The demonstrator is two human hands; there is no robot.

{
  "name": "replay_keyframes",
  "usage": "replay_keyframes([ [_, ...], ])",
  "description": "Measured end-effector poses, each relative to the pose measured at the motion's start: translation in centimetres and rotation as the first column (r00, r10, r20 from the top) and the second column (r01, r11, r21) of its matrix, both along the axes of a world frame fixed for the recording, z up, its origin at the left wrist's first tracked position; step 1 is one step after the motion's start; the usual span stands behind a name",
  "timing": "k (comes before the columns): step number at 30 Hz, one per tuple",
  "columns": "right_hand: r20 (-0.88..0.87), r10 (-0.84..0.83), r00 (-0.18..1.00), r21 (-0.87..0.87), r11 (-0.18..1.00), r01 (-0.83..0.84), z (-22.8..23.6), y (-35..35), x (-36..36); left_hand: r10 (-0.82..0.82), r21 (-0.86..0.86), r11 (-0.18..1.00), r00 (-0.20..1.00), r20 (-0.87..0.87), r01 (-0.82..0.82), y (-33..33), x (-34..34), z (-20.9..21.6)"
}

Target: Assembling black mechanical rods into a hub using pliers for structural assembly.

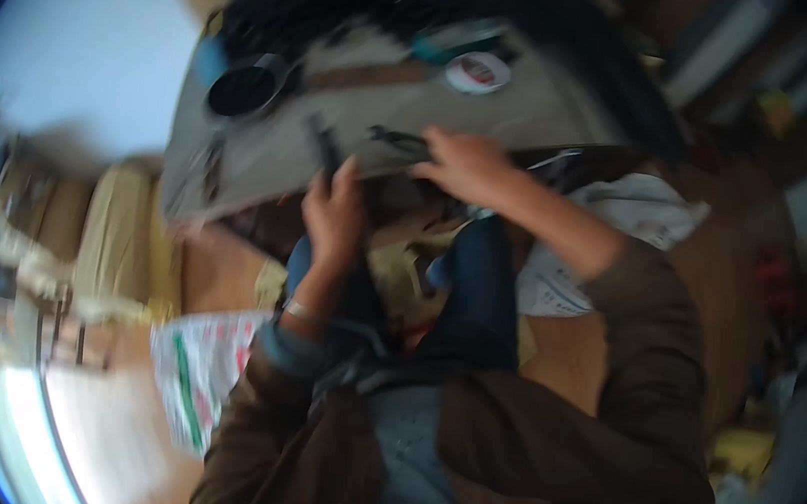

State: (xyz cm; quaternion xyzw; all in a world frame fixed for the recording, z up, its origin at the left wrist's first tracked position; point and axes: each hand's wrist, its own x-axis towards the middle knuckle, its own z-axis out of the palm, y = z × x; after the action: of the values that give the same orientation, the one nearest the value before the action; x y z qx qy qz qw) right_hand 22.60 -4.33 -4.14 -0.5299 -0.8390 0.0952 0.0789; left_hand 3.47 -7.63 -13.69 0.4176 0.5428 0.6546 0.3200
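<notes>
I am leaning over a cluttered grey worktable (265,149) whose far side is heaped with tangled black cables (552,28), a black round cup (242,89) and a white roll of tape (478,72) sitting on it. My right hand (467,164) is lying at the table's near edge, fingers curled over a thin black tool (392,137), though blur is hiding how firmly. My left hand (333,208) is clenching a slim dark stick-shaped object (325,152), which is rising from my fist just left of the right hand.
</notes>
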Motion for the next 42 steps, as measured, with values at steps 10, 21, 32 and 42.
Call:
replay_keyframes([
  [10,-0.111,0.037,0.993,0.713,0.699,0.054,-3.9,3.9,1.2,-0.395,0.239,0.902,0.912,0.115,0.36,-1.7,-1.9,13.1],
  [21,-0.851,-0.5,-0.163,-0.447,0.85,-0.277,-4.5,-11.7,1.2,-0.127,0.008,0.975,0.524,0.842,0.224,-0.7,-6.6,3.6],
  [32,-0.861,-0.392,0.324,-0.323,0.914,0.246,-4.8,-8.8,4.2,-0.734,-0.021,0.672,0.662,-0.15,0.74,-7.4,6.1,9.0],
  [42,-0.821,-0.155,0.55,-0.006,0.965,0.264,-3.3,-7.3,-0.2,-0.433,0.279,0.803,0.837,-0.335,0.527,-5.5,7.6,13.8],
])
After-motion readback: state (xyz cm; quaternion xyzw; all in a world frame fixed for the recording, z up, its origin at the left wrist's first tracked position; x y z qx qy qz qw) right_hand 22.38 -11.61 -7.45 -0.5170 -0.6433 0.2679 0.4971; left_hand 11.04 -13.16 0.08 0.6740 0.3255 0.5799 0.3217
